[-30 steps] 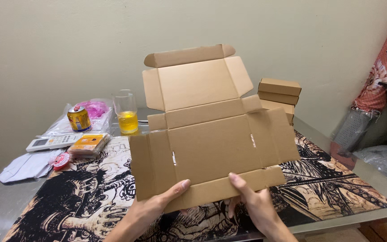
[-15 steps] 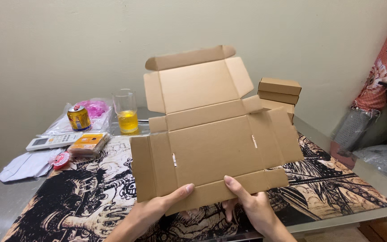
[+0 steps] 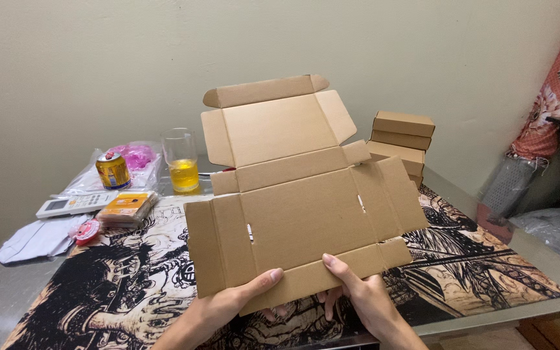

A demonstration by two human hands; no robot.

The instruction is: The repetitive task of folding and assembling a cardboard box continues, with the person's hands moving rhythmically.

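while the flat box [image 3: 306, 201] is held up over the mat [image 3: 487, 272], tilted back toward the wall, both hands grip its near edge flap. the left hand [image 3: 218, 311] closes on it with the thumb lying on top and the fingers hidden beneath; the right hand [image 3: 364, 301] does the same just beside it, thumb on the card, some fingertips showing under the edge. behind the box stands a stack of boxes [image 3: 400, 146]. to the left sit a glass [image 3: 181, 162] of yellow drink, a can [image 3: 113, 170], a remote [image 3: 72, 204], a yellow packet [image 3: 124, 206] and what may be a pink bag [image 3: 134, 155].
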